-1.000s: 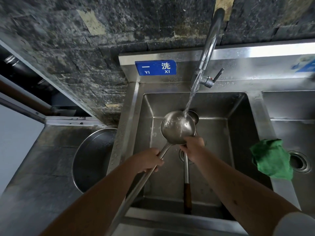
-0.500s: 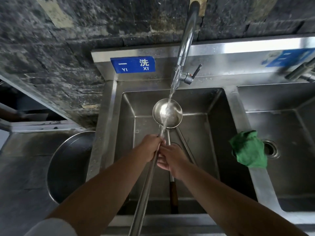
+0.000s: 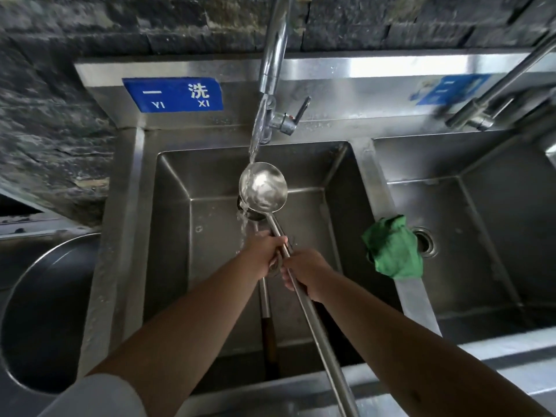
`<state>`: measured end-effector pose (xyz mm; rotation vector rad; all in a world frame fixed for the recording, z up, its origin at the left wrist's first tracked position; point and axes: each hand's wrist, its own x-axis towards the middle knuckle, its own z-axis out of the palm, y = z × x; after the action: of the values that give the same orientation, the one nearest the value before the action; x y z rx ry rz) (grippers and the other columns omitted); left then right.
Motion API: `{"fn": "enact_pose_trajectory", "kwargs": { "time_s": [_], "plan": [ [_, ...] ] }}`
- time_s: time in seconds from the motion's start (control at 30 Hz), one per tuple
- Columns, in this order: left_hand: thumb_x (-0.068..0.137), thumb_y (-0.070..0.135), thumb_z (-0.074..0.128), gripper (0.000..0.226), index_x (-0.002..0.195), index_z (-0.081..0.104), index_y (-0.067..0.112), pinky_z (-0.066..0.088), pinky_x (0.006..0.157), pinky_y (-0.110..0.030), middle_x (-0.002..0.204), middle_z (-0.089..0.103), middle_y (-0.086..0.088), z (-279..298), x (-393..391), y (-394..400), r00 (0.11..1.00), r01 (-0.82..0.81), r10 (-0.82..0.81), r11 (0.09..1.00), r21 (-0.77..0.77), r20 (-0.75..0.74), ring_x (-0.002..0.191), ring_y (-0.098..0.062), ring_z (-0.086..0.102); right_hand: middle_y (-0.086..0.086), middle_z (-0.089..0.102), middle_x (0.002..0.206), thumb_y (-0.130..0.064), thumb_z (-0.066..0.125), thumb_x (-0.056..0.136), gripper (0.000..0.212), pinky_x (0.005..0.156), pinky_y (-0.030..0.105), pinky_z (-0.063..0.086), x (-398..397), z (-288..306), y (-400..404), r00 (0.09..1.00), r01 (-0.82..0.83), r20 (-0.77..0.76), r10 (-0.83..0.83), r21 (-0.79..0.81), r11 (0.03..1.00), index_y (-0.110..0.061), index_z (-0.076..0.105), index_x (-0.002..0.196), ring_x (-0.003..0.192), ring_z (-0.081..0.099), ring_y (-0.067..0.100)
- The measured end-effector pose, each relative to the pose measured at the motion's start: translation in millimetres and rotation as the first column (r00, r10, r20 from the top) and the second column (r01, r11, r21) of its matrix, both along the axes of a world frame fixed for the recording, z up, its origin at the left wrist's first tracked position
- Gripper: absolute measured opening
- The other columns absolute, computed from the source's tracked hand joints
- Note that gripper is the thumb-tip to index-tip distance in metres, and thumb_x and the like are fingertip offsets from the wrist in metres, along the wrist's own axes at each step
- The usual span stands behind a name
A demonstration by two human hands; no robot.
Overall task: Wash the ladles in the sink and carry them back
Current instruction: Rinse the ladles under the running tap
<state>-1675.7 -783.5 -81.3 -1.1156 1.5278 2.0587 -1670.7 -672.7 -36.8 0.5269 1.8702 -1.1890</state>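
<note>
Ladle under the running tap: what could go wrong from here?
1. Water strikes the ladle bowl near its rim, so it may splash over the sink edge.
2. Both hands, left and right, hold the wet handle; the grip could slip.
3. A second ladle lies below and could be knocked.
</note>
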Motion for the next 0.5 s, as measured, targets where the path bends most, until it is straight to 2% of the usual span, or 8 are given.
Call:
{"fn": "enact_pose_trajectory", "kwargs": {
  "time_s": [0.03, 0.07, 0.13, 0.17, 0.23, 0.3, 0.4, 0.5],
  "plan": [
    [0.084, -0.007, 0.062, 0.009, 0.078, 0.062, -0.001, 0.049, 0.046, -0.022, 0.064, 0.060, -0.013, -6, -3, 9, 1.000, -0.031, 0.031, 0.999, -0.029, 0.000, 0.047, -0.018, 0.059, 0.009, 0.062, 0.061, -0.017, 0.056, 0.091, 0.022, 0.058, 0.032, 0.056, -3, -7, 7, 0.985, -0.130, -0.099, 0.142, 0.124, 0.984, -0.009, 0.065, 0.073, 0.056, 0.061, 0.024],
    [0.080, -0.005, 0.066, 0.002, 0.082, 0.065, -0.006, 0.056, 0.058, -0.030, 0.068, 0.064, -0.015, -15, -6, 17, 0.999, -0.052, 0.051, 0.997, -0.052, -0.006, 0.056, -0.023, 0.063, 0.009, 0.067, 0.067, -0.026, 0.055, 0.091, 0.026, 0.064, 0.032, 0.055, -5, -9, 13, 0.933, -0.280, -0.151, 0.327, 0.267, 0.922, -0.010, 0.068, 0.076, 0.064, 0.065, 0.025],
    [0.071, 0.005, 0.075, 0.023, 0.090, 0.070, -0.006, 0.058, 0.078, -0.042, 0.078, 0.070, -0.019, -30, -10, 32, 0.997, -0.077, 0.078, 0.993, -0.091, 0.008, 0.072, -0.027, 0.068, 0.010, 0.072, 0.083, -0.031, 0.049, 0.094, 0.030, 0.069, 0.030, 0.051, -7, -11, 27, 0.822, -0.430, -0.185, 0.538, 0.419, 0.800, -0.011, 0.071, 0.087, 0.079, 0.068, 0.026],
    [0.071, 0.008, 0.077, 0.021, 0.089, 0.071, -0.002, 0.057, 0.077, -0.039, 0.080, 0.071, -0.017, -32, -10, 38, 0.997, -0.078, 0.080, 0.990, -0.114, 0.013, 0.071, -0.025, 0.066, 0.009, 0.071, 0.083, -0.027, 0.049, 0.095, 0.026, 0.067, 0.030, 0.052, -9, -12, 34, 0.848, -0.416, -0.182, 0.498, 0.353, 0.838, -0.013, 0.070, 0.088, 0.075, 0.068, 0.024],
    [0.080, 0.013, 0.073, 0.007, 0.079, 0.068, 0.009, 0.048, 0.062, -0.028, 0.067, 0.064, -0.009, -23, -11, 48, 0.998, -0.061, 0.065, 0.987, -0.150, 0.021, 0.059, -0.020, 0.058, 0.007, 0.064, 0.074, -0.012, 0.047, 0.096, 0.019, 0.055, 0.025, 0.050, -12, -17, 46, 0.953, -0.277, -0.095, 0.288, 0.112, 0.954, -0.011, 0.063, 0.085, 0.060, 0.061, 0.016],
    [0.089, 0.013, 0.065, 0.020, 0.070, 0.057, 0.013, 0.037, 0.049, -0.024, 0.058, 0.050, -0.004, -21, -11, 51, 0.997, -0.071, 0.073, 0.996, -0.044, 0.026, 0.049, -0.016, 0.048, 0.009, 0.059, 0.068, -0.002, 0.043, 0.097, 0.024, 0.047, 0.020, 0.043, -16, -18, 53, 0.993, -0.117, -0.022, 0.116, -0.042, 0.992, -0.007, 0.060, 0.080, 0.054, 0.057, 0.014],
    [0.092, 0.008, 0.058, 0.023, 0.070, 0.056, 0.013, 0.034, 0.050, -0.026, 0.061, 0.047, -0.004, -29, -20, 56, 0.998, -0.038, 0.036, 0.998, 0.055, 0.052, 0.052, -0.014, 0.044, 0.011, 0.061, 0.068, -0.004, 0.040, 0.098, 0.028, 0.046, 0.022, 0.043, -25, -24, 63, 0.998, -0.056, -0.016, 0.055, -0.033, 0.998, -0.005, 0.061, 0.080, 0.054, 0.060, 0.016],
    [0.090, 0.006, 0.061, 0.018, 0.074, 0.062, 0.013, 0.037, 0.051, -0.023, 0.066, 0.056, -0.006, -36, -33, 63, 0.997, 0.024, -0.027, 0.999, 0.046, 0.066, 0.054, -0.013, 0.050, 0.010, 0.061, 0.062, -0.004, 0.050, 0.094, 0.026, 0.047, 0.024, 0.049, -33, -38, 71, 0.988, -0.115, -0.091, 0.124, 0.104, 0.988, -0.007, 0.058, 0.070, 0.046, 0.059, 0.015]
  ]
}}
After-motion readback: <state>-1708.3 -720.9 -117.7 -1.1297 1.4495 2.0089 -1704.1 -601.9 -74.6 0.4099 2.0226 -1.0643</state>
